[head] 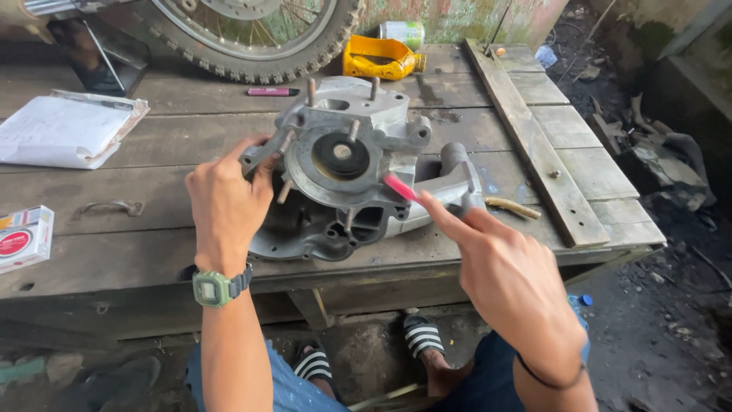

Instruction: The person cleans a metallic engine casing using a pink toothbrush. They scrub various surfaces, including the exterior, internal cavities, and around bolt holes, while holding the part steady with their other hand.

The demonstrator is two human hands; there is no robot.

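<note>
Both my forearms fill the near edge, over my striped sandals (422, 336) on the dirt floor. My left hand (226, 200), with a green watch (216, 288) at the wrist, is clenched on the left rim of the engine case (343, 172), which sits on the wooden bench (114, 244) near its front edge. My right hand (509, 284) pinches a thin red tool (399, 188), its tip against the case's right side. I judge the case heavy, stiff cast metal with sharp studs and maybe oily faces — best gripped by the outer flange or the thick arm on the right, not the studs. At the bench's left edge lies a small red-and-white box (23, 238); behind it a white paper pad (65, 130); at the back a yellow container (379, 58), a pale green can (402, 32) and a pink marker (272, 91) below a knobbly tyre (252, 65)
</note>
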